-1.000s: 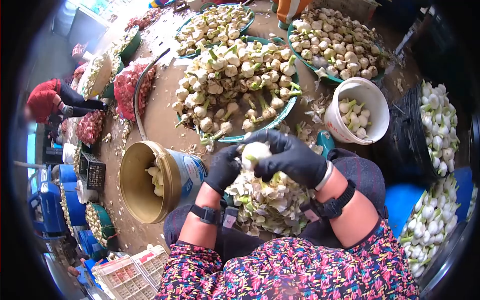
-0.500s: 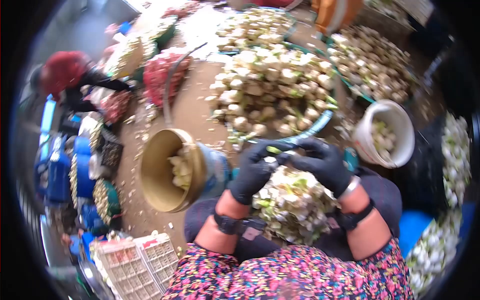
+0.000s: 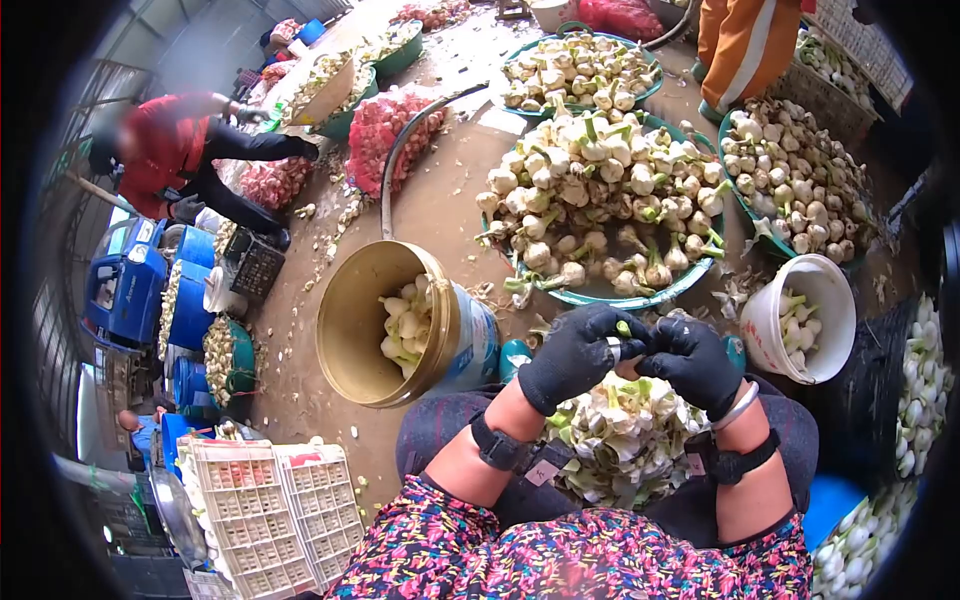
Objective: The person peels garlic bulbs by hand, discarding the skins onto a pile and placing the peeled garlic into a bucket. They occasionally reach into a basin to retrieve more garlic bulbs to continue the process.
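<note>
My gloved left hand (image 3: 580, 358) and gloved right hand (image 3: 694, 366) meet in front of my lap, both closed on a garlic bulb (image 3: 629, 369). Most of the bulb is hidden by the fingers; a green stem end (image 3: 623, 328) pokes out at the left fingers. A white band shows at the left fingers. Below the hands, a heap of garlic peelings (image 3: 625, 440) lies between my legs. Just beyond them stands a wide green-rimmed tub (image 3: 640, 300) piled with garlic bulbs (image 3: 600, 180).
A tan bucket (image 3: 335, 330) with trimmed garlic stands at left, a white bucket (image 3: 838, 335) with garlic at right. More garlic fills tubs (image 3: 655, 88) behind. A hose (image 3: 387, 190) crosses the floor. White crates (image 3: 240, 510) sit lower left. A person in red (image 3: 165, 150) bends at far left.
The view has tilted and shifted, so the surroundings appear lower and further right. My hands stay together at the bulb, the right hand's fingers now more curled in.
</note>
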